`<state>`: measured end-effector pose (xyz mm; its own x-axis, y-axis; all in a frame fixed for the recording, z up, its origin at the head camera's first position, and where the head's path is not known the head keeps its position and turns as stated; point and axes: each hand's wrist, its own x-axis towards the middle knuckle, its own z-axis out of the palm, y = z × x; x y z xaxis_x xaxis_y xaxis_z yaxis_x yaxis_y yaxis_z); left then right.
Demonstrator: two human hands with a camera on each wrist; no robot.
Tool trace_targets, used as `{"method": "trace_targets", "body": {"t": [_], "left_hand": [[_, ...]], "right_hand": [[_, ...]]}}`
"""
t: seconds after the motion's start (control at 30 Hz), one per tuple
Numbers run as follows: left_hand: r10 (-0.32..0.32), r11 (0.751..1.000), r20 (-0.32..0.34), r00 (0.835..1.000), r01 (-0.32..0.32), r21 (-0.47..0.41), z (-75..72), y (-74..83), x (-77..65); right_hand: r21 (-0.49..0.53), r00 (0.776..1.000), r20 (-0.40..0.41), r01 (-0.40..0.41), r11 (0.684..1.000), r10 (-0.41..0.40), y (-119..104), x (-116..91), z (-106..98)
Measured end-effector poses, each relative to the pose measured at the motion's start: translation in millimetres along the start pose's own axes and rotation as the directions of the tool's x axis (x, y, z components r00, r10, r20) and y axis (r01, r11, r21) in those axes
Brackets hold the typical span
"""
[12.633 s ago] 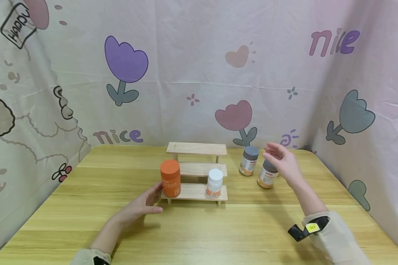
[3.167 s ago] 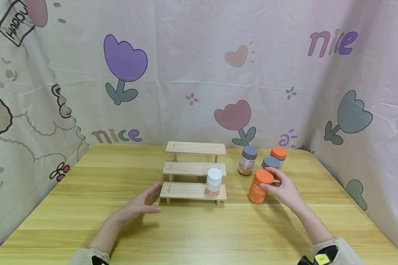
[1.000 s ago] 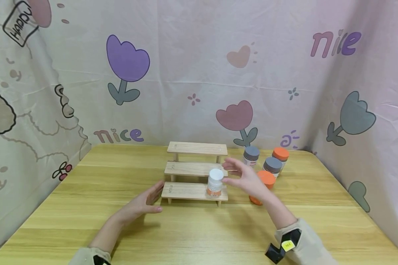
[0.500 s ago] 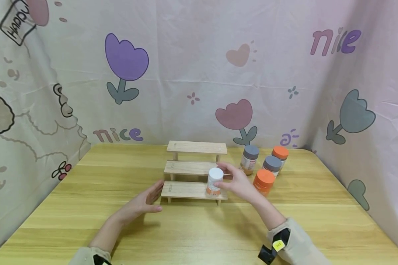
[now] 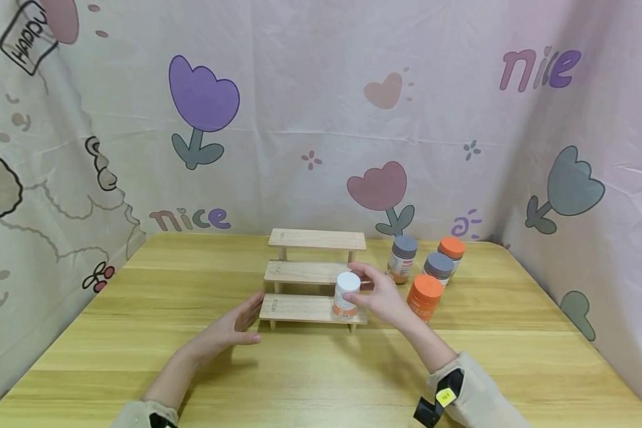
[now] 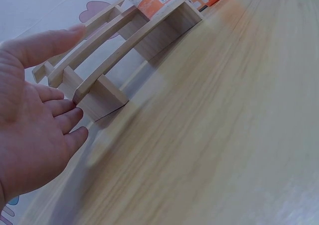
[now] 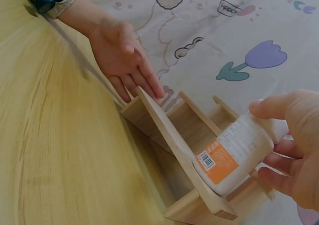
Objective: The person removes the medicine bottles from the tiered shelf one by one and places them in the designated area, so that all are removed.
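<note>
A three-step wooden rack (image 5: pixel 299 308) stands mid-table. A white bottle with a white cap and orange band (image 5: pixel 346 293) sits on the right end of its lowest step; my right hand (image 5: pixel 375 292) grips it, thumb and fingers curled round it, as the right wrist view shows (image 7: pixel 234 153). My left hand (image 5: pixel 230 326) lies with straight fingers against the rack's left end (image 6: pixel 102 96). In the left wrist view the palm (image 6: pixel 35 130) is flat beside the bottom step's leg.
Right of the rack stand an orange bottle (image 5: pixel 423 296), two grey-capped jars (image 5: pixel 402 259) (image 5: pixel 438 267) and an orange-capped jar (image 5: pixel 452 252). Printed cloth walls close in the table (image 5: pixel 321 374) at the back and both sides.
My right hand left the orange bottle beside the jars, crossed to the rack and closed on the white bottle. The left hand has stayed put.
</note>
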<state>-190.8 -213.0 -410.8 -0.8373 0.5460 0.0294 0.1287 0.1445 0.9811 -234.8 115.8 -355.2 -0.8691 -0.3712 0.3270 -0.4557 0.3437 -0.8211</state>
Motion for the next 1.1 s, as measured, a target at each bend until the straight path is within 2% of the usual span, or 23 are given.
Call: {"method": "trace_targets", "body": {"t": [0.23,0.63,0.8,1.1], "left_hand": [[-0.001,1.0,0.004,1.0,0.001,0.005,-0.2,0.8,0.5],[0.001,1.0,0.003,1.0,-0.001,-0.001,-0.8,0.3,1.1],[-0.001,1.0,0.001,1.0,0.001,0.004,-0.8,0.9,1.9],[-0.001,1.0,0.002,1.0,0.001,0.005,-0.5,1.7,1.2]], "right_hand": [[-0.018,1.0,-0.011,0.006,1.0,-0.007,-4.0,-1.0,-3.6],[-0.031,0.999,-0.027,0.041,0.999,-0.042,-16.7,-3.3,-21.3],[-0.024,0.997,-0.041,0.057,0.998,-0.058,-19.3,-2.7,-33.1],[-0.106,0.99,-0.127,0.04,0.994,-0.053,-29.1,-3.9,-65.6]]}}
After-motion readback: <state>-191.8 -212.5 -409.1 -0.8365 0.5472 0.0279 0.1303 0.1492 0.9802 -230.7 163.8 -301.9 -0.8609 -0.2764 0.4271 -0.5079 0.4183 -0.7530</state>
